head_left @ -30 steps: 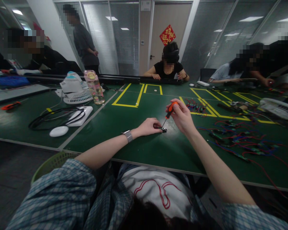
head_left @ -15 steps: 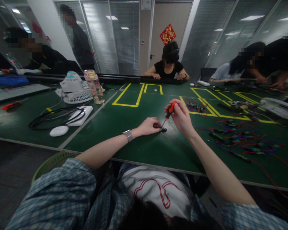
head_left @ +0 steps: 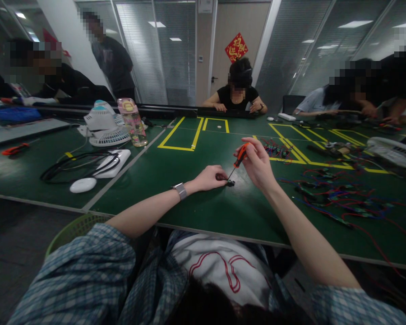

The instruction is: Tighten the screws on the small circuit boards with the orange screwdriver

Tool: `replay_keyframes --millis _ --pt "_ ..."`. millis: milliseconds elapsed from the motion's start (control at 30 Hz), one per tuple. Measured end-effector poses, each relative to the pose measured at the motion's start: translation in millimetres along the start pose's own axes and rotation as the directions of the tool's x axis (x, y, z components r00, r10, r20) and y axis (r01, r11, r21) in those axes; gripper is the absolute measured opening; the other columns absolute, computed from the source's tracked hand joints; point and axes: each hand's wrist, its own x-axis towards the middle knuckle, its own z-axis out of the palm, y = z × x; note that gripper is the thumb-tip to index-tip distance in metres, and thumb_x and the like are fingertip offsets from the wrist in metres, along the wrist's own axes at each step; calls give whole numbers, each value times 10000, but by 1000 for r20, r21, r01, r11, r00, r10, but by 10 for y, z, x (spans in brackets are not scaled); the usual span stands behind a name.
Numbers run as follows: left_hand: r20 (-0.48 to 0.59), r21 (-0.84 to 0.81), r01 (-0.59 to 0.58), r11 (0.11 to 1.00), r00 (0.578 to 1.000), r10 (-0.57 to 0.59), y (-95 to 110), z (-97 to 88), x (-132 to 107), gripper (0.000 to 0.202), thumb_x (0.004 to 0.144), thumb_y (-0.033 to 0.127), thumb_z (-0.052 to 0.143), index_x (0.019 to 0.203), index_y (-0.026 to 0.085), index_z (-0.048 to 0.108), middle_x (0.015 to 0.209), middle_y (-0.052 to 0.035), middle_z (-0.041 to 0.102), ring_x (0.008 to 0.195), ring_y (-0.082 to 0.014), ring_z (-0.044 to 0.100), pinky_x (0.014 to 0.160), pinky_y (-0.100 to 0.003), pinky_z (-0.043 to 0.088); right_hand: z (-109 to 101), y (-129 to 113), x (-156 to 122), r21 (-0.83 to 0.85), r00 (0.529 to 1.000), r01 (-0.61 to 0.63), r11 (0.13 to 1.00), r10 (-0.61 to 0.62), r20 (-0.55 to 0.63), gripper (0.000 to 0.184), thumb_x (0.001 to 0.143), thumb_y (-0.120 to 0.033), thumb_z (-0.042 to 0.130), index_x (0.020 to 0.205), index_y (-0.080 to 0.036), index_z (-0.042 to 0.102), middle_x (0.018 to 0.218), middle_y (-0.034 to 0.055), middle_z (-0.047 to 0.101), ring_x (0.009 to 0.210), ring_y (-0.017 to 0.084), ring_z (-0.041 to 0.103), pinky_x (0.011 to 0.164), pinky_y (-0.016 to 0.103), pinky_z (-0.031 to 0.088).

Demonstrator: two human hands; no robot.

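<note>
My right hand (head_left: pixel 257 163) grips a screwdriver (head_left: pixel 241 155) with an orange and black handle. Its thin shaft slants down to the left, the tip at a small green and black circuit board (head_left: pixel 231 183) on the table. Curled on the tabletop, my left hand (head_left: pixel 211 178) pinches that board's left end between thumb and fingers. Whether the tip sits in a screw is too small to tell.
Several boards with red and blue wires (head_left: pixel 341 196) lie to the right on the green table (head_left: pixel 189 207). At the left are a white fan (head_left: pixel 104 124), a bottle (head_left: pixel 132 122), black cable (head_left: pixel 77 167) and a white mouse (head_left: pixel 83 185). People sit across the table.
The screwdriver's handle has turned slightly in my right hand, whose fingers have shifted. My left hand and the board are nearly still. A standing person at the back left has turned.
</note>
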Motion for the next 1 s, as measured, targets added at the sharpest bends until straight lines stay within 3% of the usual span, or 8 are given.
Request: replay_keyframes --millis 200,400,667,867,1000 --pt "-6 -22 11 1000 1000 -11 -4 10 -5 100 799 211 717 849 126 739 814 -32 649 694 -114 586 644 -214 446 3 -4 1 7 1000 1 1000 -1 2 182 858 -454 662 926 -286 654 834 -26 650 749 115 629 740 275 549" --pt "-10 -34 17 999 1000 -18 9 2 -6 117 798 219 719 860 122 742 825 -35 650 699 -114 586 648 -215 454 9 1 17 32 998 7 999 -5 -70 228 733 -448 789 838 -276 683 828 -47 596 705 89 581 714 250 559" --pt "-12 -34 16 999 1000 -17 10 5 -12 107 802 218 710 858 132 740 823 -31 649 705 -113 587 650 -212 452 -17 -15 16 18 1000 -17 1000 17 -8 264 800 -446 736 1023 -315 683 811 -33 643 751 114 619 642 250 537" --pt "-14 -35 17 999 1000 -17 17 2 -12 110 802 223 722 858 130 741 825 -33 651 707 -115 586 654 -215 451 7 -22 1 -29 1000 -17 999 17 24 188 869 -458 642 966 -298 629 850 -16 657 765 129 631 666 271 538" --pt "-5 -32 10 999 1000 -10 10 0 -9 107 805 220 720 856 127 741 834 -37 653 715 -118 593 661 -217 456 29 -15 -11 27 999 -40 999 40 4 207 844 -460 674 952 -287 642 848 -20 655 769 121 628 725 274 549"
